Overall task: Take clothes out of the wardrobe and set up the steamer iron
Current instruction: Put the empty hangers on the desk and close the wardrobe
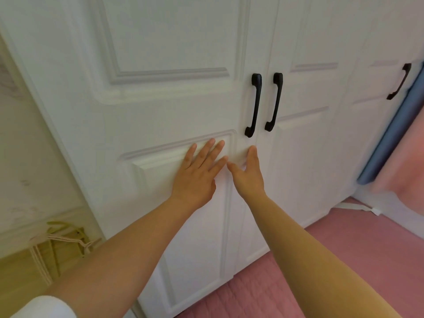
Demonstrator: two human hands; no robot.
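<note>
A white panelled wardrobe (174, 92) fills the view, its doors closed. Two black handles hang side by side at the seam between the middle doors: the left-door handle (254, 104) and the right-door handle (274, 101). My left hand (199, 173) is stretched toward the left door's lower panel, fingers spread, holding nothing. My right hand (249, 172) reaches just below the left-door handle, fingers apart and empty. Both hands are below the handles, not on them. No clothes or steamer iron are visible.
A third black handle (399, 81) is on a further door at the right. A blue strip (390, 134) and pink fabric (403, 157) stand at the right. Pink floor covering (344, 260) lies below. Several clothes hangers (62, 239) lie on the floor at the lower left.
</note>
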